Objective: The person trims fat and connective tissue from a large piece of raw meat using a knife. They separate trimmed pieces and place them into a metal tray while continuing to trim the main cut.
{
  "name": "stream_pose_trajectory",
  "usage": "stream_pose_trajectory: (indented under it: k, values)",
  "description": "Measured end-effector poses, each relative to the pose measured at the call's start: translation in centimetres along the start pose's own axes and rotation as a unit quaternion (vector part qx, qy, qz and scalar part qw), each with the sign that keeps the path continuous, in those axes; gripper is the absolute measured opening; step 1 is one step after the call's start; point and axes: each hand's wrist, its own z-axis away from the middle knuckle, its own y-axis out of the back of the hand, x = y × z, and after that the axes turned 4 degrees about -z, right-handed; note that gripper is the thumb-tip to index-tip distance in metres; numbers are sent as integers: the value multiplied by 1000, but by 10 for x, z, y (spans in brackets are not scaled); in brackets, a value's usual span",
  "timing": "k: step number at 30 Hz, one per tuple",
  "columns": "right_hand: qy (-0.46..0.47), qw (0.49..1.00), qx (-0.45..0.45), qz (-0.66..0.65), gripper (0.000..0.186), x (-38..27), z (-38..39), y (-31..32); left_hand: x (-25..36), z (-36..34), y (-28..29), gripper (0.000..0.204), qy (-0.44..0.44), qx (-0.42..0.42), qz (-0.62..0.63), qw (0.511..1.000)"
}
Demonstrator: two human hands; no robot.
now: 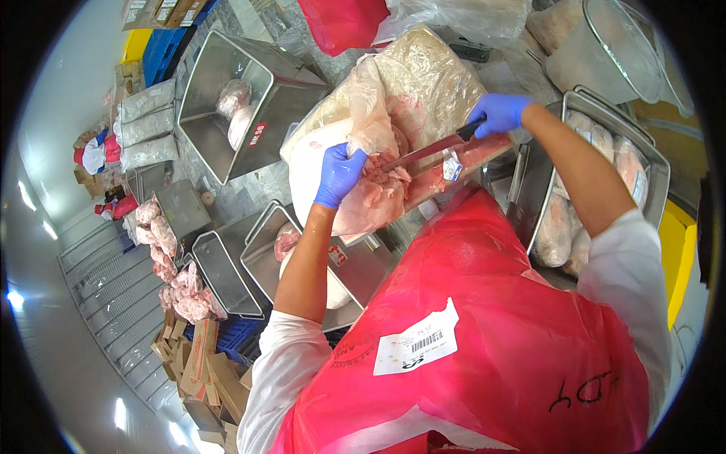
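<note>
A large pale slab of meat (318, 155) lies on the work surface, partly under crumpled clear plastic film (366, 102). My left hand (340, 175), in a blue glove, is closed on the film's gathered end beside the slab's ragged pink edge. My right hand (499, 115), also gloved in blue, grips a knife (427, 153) by its dark handle. The blade points left, and its tip reaches the loose pink meat scraps (387, 181) close to my left fingers. A small white label (451, 166) sits just below the blade.
Metal bins holding meat stand at the left (266, 98) and lower left (352, 265). On the right, another metal bin (656, 170) contains wrapped meat pieces (597, 144). A grey tub (605, 60) stands at the far right. Flattened cardboard (200, 359) is piled at lower left; two people work at the far left.
</note>
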Motion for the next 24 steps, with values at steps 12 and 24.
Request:
stream_pose_trajectory:
  k: [12, 24]
  values:
    - [50, 963, 262, 45, 43, -126, 174, -91, -82, 9, 78, 40, 43, 338, -195, 920]
    - [-4, 939, 197, 282, 52, -231, 168, -73, -81, 58, 40, 76, 136, 358, -251, 889]
